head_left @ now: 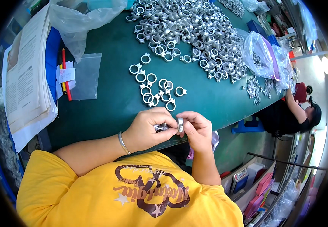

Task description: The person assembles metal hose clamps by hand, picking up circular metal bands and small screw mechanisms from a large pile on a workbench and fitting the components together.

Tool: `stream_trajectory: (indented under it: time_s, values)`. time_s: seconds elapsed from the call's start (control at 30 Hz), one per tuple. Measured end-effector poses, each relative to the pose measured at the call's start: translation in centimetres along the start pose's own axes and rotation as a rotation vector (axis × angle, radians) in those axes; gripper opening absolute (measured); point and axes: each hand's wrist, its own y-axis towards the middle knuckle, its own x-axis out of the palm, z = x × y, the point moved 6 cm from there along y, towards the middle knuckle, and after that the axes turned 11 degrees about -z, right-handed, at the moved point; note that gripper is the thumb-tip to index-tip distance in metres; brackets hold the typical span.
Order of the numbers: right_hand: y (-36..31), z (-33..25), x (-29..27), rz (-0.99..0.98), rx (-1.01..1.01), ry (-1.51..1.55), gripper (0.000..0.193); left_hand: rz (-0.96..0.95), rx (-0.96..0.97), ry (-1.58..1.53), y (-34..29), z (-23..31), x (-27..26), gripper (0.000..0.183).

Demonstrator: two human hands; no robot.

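Note:
Close to the table's near edge, my left hand is closed, with metal rings tucked inside its curled fingers. My right hand pinches one silver metal ring between thumb and fingertips. The left fingertips touch that same ring, which is seen edge-on with a small lug on its side. Just beyond my hands, a loose group of similar rings lies on the green table. A large heap of these rings spreads behind them.
At left stand a stack of papers, red and yellow pens and a flat clear bag. Plastic bags and smaller metal parts lie at right. Another person sits beyond the table's right end, near a shelf.

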Motion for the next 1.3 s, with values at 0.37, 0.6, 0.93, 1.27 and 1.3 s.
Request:
stream_trajectory:
  time_s: [0.37, 0.6, 0.93, 1.27, 1.3]
  values:
    - [0.5, -0.4, 0.1, -0.018, -0.187, 0.358, 0.031, -0.029, -0.445, -0.598, -0.5, -2.2, 0.5, 0.011]
    - [0.6, -1.8, 0.5, 0.032, -0.315, 0.014, 0.031, -0.036, -0.437, -0.664, -0.5, -2.6, 0.7, 0.02]
    - [3.1, -4.2, -1.0, 0.351, -0.232, -0.969, 0.012, -0.055, -0.471, -1.192, -0.5, -3.0, 1.2, 0.028]
    - [4.1, -2.5, -1.6, 0.301, -0.03, -1.13, 0.007, 0.019, -0.432, -1.13, -0.4, -3.2, 1.0, 0.011]
    - [3.7, -2.4, -1.7, 0.271, -0.048, -0.961, 0.006, 0.031, -0.44, -1.063, -0.4, -3.3, 1.0, 0.011]
